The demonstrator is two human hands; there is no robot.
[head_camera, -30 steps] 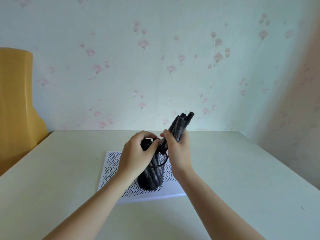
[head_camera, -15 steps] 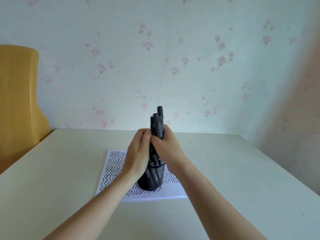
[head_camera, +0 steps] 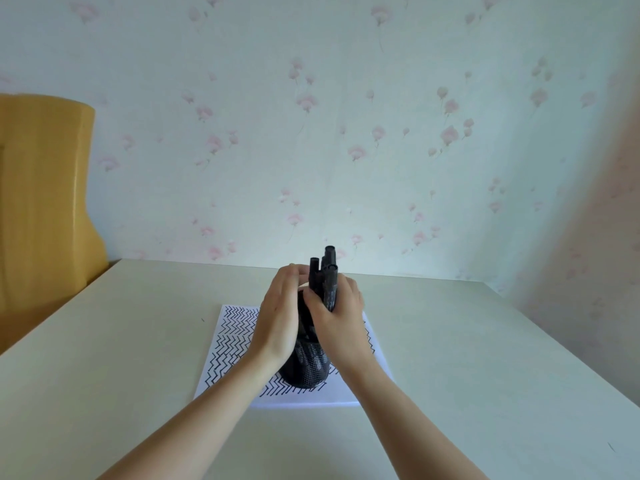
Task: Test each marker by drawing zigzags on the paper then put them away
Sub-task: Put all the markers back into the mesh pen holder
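Our right hand (head_camera: 341, 317) is wrapped around a bundle of black markers (head_camera: 325, 282), fingers curled across the barrels so that only the upper ends stick out above the knuckles. The markers stand nearly upright, three or four ends showing at slightly different heights; we cannot count the rest because our hands cover them. Our left hand (head_camera: 280, 317) is cupped against the other side of the same bundle, its fingers bent over the top near the marker ends and its palm pressed toward the right hand. Whether the left hand truly clasps the markers or the holder beneath, we cannot tell, since its fingertips are hidden.

Below both hands sits a black mesh pen holder (head_camera: 306, 370), round and dark, its lower wall visible between our wrists. The lower ends of the markers go down into it.

The holder stands on a white sheet of paper (head_camera: 235, 341) covered in rows of black zigzag lines. The paper lies flat on a pale table (head_camera: 121, 358), roughly centred in front of us. Behind the table rises a light wall with pink flower wallpaper (head_camera: 346, 133), and at the far left stands a yellow wooden chair back (head_camera: 38, 188).
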